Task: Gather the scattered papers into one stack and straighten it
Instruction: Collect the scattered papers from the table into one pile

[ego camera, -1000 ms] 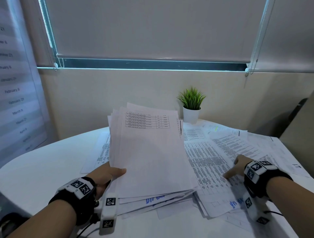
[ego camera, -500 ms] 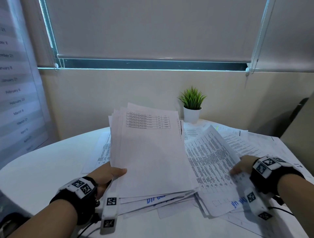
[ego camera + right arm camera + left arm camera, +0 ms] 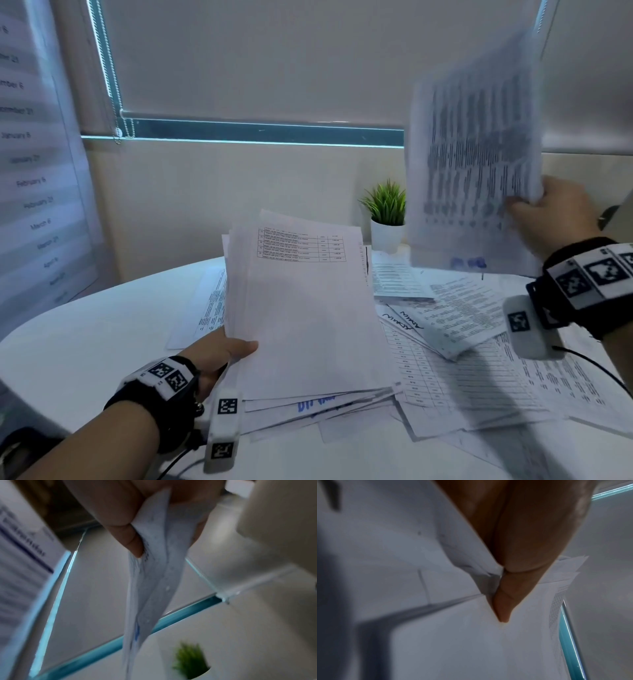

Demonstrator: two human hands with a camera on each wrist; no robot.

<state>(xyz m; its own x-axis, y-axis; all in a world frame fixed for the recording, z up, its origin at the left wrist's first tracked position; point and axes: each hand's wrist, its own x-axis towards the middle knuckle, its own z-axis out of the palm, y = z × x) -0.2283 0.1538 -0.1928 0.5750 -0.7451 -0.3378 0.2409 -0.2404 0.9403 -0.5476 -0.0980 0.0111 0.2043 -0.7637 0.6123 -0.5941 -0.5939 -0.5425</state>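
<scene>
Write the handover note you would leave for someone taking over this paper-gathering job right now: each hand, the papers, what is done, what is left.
Left hand: grips the gathered stack at its left edge, far end tilted up off the white table.
Right hand: pinches a printed sheet raised in the air, blurred.
Done: many sheets already in the stack.
Left: add the raised sheet, collect the loose papers on the table at right, then straighten the uneven edges.

Potted plant blocks table's rear.

Office: wall calendar, printed papers, roller blind.
</scene>
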